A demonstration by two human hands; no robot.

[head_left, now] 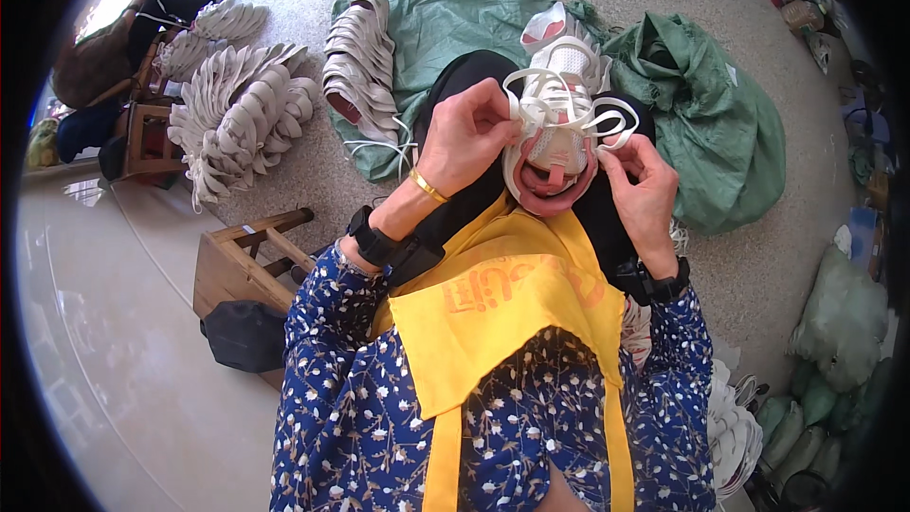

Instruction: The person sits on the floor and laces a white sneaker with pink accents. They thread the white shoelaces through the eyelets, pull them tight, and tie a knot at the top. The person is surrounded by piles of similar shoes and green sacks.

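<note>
On my lap lies a white and pink sneaker upper (557,147), its padded collar toward me and its toe pointing away. White shoelaces (550,95) run across its front and stand up in loose loops. At the left edge of the eyelets my left hand (466,136) is closed, thumb and forefinger pinched on the lace. My right hand (643,192) pinches the lace below a loop on the other side. The fingertips partly hide the exact spots they grip. Beyond the toe, another pale upper (545,28) with a pink lining shows.
A row of nested shoe uppers (360,66) rests on a green sack (441,24) ahead. More stacked uppers (242,114) lie on the floor to the left. A bunched green sack (706,123) sits at the right. Beside me on the left stands a wooden stool (237,265).
</note>
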